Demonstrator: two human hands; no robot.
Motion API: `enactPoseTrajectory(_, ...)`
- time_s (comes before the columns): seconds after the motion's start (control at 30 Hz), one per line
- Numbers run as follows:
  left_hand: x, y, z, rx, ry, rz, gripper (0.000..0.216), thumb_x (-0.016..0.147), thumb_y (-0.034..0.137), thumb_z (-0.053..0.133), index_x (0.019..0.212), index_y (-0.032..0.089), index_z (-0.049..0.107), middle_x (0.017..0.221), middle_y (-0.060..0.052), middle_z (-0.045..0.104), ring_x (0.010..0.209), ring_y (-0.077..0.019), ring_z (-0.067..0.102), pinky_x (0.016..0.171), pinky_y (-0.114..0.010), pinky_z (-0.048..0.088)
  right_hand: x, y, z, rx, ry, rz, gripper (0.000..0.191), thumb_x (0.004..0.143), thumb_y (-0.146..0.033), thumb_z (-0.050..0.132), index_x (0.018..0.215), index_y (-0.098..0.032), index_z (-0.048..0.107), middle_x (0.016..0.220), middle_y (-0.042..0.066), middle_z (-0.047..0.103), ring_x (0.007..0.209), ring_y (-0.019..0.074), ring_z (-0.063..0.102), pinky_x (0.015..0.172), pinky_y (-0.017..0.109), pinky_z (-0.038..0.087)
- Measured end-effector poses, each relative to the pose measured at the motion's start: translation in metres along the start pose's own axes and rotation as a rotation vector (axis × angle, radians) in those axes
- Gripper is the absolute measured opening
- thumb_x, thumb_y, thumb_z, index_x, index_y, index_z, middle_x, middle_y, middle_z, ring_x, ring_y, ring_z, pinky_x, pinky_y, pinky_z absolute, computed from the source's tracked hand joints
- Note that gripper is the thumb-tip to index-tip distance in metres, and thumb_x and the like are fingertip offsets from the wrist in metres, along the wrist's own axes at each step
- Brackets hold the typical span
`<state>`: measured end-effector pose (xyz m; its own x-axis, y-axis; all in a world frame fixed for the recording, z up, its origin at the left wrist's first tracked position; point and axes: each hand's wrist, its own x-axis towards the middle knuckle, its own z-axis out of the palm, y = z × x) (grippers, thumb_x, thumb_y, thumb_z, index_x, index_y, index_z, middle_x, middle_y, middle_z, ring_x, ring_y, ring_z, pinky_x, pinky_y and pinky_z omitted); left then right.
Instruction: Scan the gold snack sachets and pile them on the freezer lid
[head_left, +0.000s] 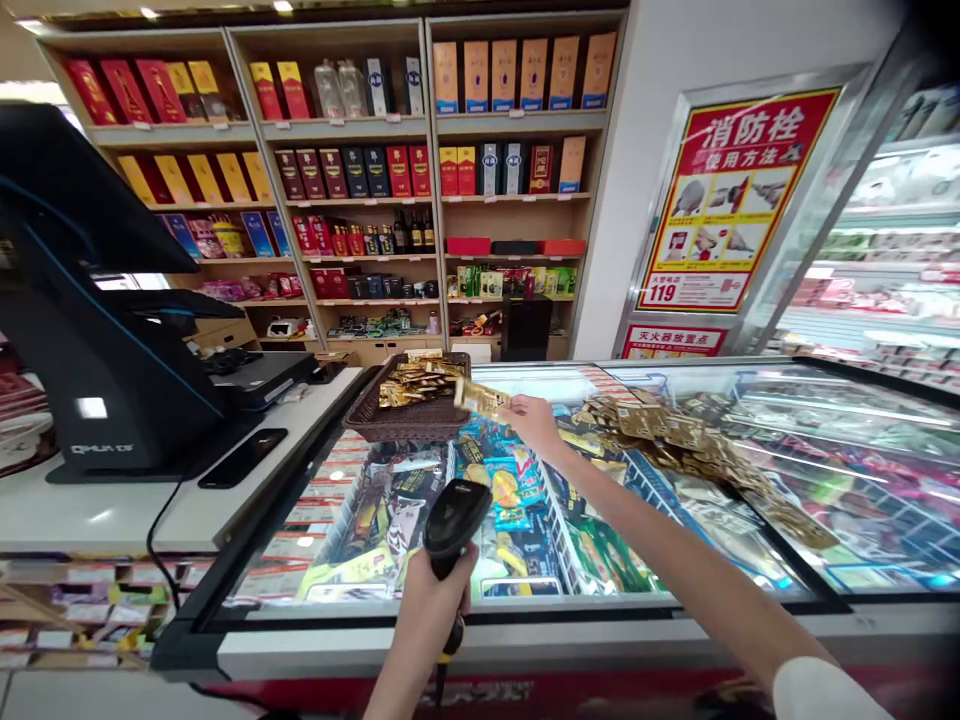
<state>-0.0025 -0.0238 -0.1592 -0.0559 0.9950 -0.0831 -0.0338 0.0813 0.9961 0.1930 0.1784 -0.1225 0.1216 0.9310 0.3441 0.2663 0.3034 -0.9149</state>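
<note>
My left hand (433,600) is wrapped round the grip of a black barcode scanner (456,515), held over the front of the glass-topped freezer. My right hand (534,420) reaches forward and pinches one end of a flat gold packet (484,400). That packet is in the air beside the right rim of a brown woven basket (409,430). Inside the basket lies a heap of similar gold packets (424,380). To the right of my right arm, more gold packets (675,430) are spread in a pile on the freezer glass.
The chest freezer (450,640) holds ice creams in wire baskets under its glass. At left, a counter (112,515) carries a black checkout terminal (112,340) and a phone (244,458). Shelves of boxed bottles (360,170) stand behind. A red fire-hydrant poster (739,200) hangs at right.
</note>
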Motion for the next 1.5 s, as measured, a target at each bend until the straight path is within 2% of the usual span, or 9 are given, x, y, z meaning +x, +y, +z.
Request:
enactPoseTrajectory(0.17, 0.002, 0.003, 0.021, 0.007, 0.010, 0.079, 0.028, 0.072, 0.045, 0.073, 0.075, 0.019, 0.063, 0.042, 0.007, 0.048, 0.037, -0.0122, 0.044, 0.044, -0.025, 0.036, -0.042, 0.006, -0.046, 0.016, 0.135, -0.019, 0.022, 0.076, -0.041, 0.073, 0.077, -0.019, 0.070, 0.075, 0.006, 0.075, 0.073, 0.0226, 0.070, 0.071, 0.033, 0.053)
enactPoseTrajectory(0.37, 0.010, 0.013, 0.036, 0.049, -0.042, 0.099, 0.029, 0.074, 0.045, 0.073, 0.071, 0.020, 0.060, 0.043, 0.006, 0.048, 0.038, -0.0128, 0.046, 0.044, -0.026, 0.038, -0.068, 0.016, -0.067, 0.107, 0.219, 0.048, 0.030, 0.075, -0.050, 0.071, 0.077, -0.020, 0.066, 0.073, 0.005, 0.073, 0.070, 0.0231, 0.069, 0.064, 0.031, 0.052)
enactPoseTrajectory(0.6, 0.017, 0.022, 0.057, 0.095, -0.159, 0.079, 0.020, 0.075, 0.038, 0.070, 0.073, 0.020, 0.061, 0.044, 0.006, 0.050, 0.040, -0.0122, 0.046, 0.044, -0.024, 0.037, -0.085, 0.035, -0.077, 0.116, 0.343, 0.164, 0.040, 0.075, -0.060, 0.071, 0.085, -0.021, 0.067, 0.073, 0.007, 0.073, 0.072, 0.0246, 0.069, 0.059, 0.032, 0.053)
enactPoseTrajectory(0.83, 0.017, 0.032, 0.076, 0.098, -0.180, 0.047, 0.012, 0.069, 0.030, 0.068, 0.070, 0.022, 0.059, 0.044, 0.008, 0.048, 0.039, -0.0124, 0.046, 0.044, -0.024, 0.038, -0.087, 0.038, -0.085, 0.103, 0.430, 0.091, 0.047, 0.074, -0.067, 0.068, 0.081, -0.021, 0.066, 0.074, 0.007, 0.072, 0.070, 0.0242, 0.066, 0.059, 0.033, 0.051)
enactPoseTrajectory(1.03, 0.018, 0.035, 0.078, 0.111, -0.179, 0.050, 0.009, 0.070, 0.027, 0.066, 0.069, 0.023, 0.059, 0.046, 0.006, 0.051, 0.041, -0.0130, 0.048, 0.045, -0.024, 0.040, -0.087, 0.038, -0.086, 0.108, 0.414, 0.085, 0.048, 0.075, -0.067, 0.065, 0.084, -0.020, 0.065, 0.076, 0.008, 0.071, 0.069, 0.0232, 0.064, 0.058, 0.032, 0.048)
enactPoseTrajectory(1.33, 0.026, 0.025, 0.078, 0.124, -0.198, 0.042, 0.010, 0.069, 0.025, 0.065, 0.064, 0.023, 0.057, 0.043, 0.006, 0.049, 0.039, -0.0124, 0.046, 0.044, -0.024, 0.039, -0.086, 0.039, -0.090, 0.147, 0.427, 0.096, 0.044, 0.076, -0.062, 0.067, 0.088, -0.019, 0.065, 0.080, 0.008, 0.072, 0.071, 0.0232, 0.065, 0.057, 0.032, 0.049)
enactPoseTrajectory(1.5, 0.027, 0.022, 0.081, 0.125, -0.180, 0.038, 0.010, 0.068, 0.029, 0.065, 0.067, 0.022, 0.059, 0.043, 0.007, 0.049, 0.038, -0.0125, 0.045, 0.043, -0.025, 0.037, -0.089, 0.043, -0.090, 0.202, 0.423, 0.102, 0.039, 0.077, -0.057, 0.067, 0.088, -0.020, 0.064, 0.076, 0.005, 0.069, 0.060, 0.0184, 0.059, 0.052, 0.029, 0.045)
